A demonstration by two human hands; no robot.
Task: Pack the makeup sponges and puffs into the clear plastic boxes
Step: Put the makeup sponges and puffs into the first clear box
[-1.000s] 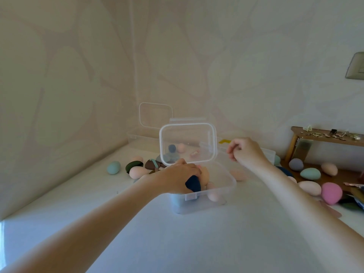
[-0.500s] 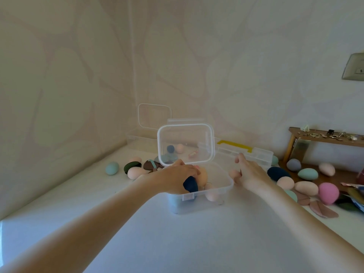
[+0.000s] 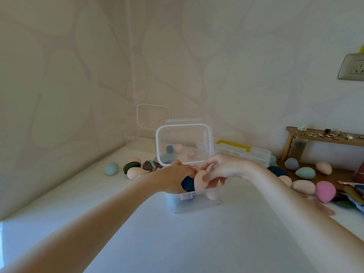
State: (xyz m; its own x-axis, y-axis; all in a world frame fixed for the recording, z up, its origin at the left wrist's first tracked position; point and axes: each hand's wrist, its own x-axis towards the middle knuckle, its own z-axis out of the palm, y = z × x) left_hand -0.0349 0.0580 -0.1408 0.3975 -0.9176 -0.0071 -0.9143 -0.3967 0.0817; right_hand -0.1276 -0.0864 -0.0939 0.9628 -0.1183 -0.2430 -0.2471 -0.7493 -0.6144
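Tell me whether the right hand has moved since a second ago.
Yes. The right hand came left and toward the person, from beside the raised lid to over the clear box, meeting the left hand.

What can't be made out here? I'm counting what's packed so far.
- Contents of the clear box, head view: both hands, left hand and right hand, cover its opening, so no count.
- Items on the wooden shelf: too small.
- Pile at the right edge: cut off.
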